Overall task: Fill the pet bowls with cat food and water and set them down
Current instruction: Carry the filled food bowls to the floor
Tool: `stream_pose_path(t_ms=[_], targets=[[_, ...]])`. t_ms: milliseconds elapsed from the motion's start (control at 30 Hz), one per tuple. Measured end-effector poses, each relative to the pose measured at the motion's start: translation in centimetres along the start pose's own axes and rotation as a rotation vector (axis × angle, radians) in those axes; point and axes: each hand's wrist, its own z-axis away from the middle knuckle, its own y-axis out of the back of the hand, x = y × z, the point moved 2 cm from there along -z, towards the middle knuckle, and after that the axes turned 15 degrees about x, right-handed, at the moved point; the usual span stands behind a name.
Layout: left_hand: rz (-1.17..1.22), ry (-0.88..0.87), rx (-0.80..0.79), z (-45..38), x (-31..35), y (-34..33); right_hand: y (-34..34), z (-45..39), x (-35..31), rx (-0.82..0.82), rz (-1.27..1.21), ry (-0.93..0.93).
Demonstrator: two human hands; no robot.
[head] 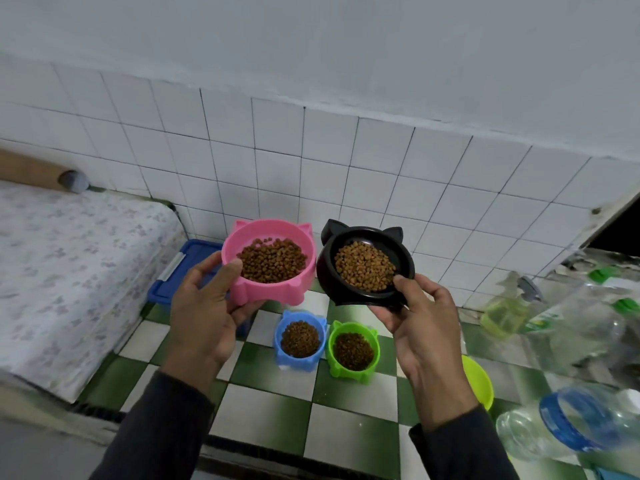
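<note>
Head view: the left hand (204,306) is holding the pink bowl (270,261) up in the air, thumb hooked over the near rim and fingers curled underneath. The right hand (419,317) is holding the black bowl (363,265) the same way, thumb on the near rim beside the kibble, fingers under the base. Both bowls are carrying a mound of brown cat food, and they are hanging just beside each other above the checkered floor (346,434), near the tiled wall (346,168). The black bowl is tilting a little toward the person; the pink one is sitting closer to level.

Down on the floor, the blue bowl (300,341) and the green bowl (353,348) are already standing filled, touching or nearly so. A lime basin (479,386) is peeking out behind the right wrist, and plastic bottles (571,424) are crowding the right side. A bed (69,265) is running along the left.

The step in hand is probably setting these two down. To do it well, the person should be levelling the black bowl first, lowering both slowly, and aiming for bare floor alongside the blue and green pair, landing the base flat before the thumbs let go, so no kibble is spilling. No water is showing in any bowl yet.
</note>
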Motion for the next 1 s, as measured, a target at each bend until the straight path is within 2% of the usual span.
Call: stream_pose_path(t_ms=[333,533,767,1000], targets=[[0.040,-0.084,0.029,1.2,3.3,0.8,-3.3,0.9,-1.6,-0.132,0.049,0.016],[0.106,-0.115,0.154,1.6,5.8,4.4,-6.3,2.8,-0.3,-0.258,0.107,-0.030],[0.189,-0.156,0.304,1.2,10.0,10.3,-11.7,7.0,3.9,-0.411,0.195,-0.060],[0.246,-0.215,0.447,-0.9,15.1,20.0,-18.2,14.0,11.1,-0.524,0.274,-0.130]])
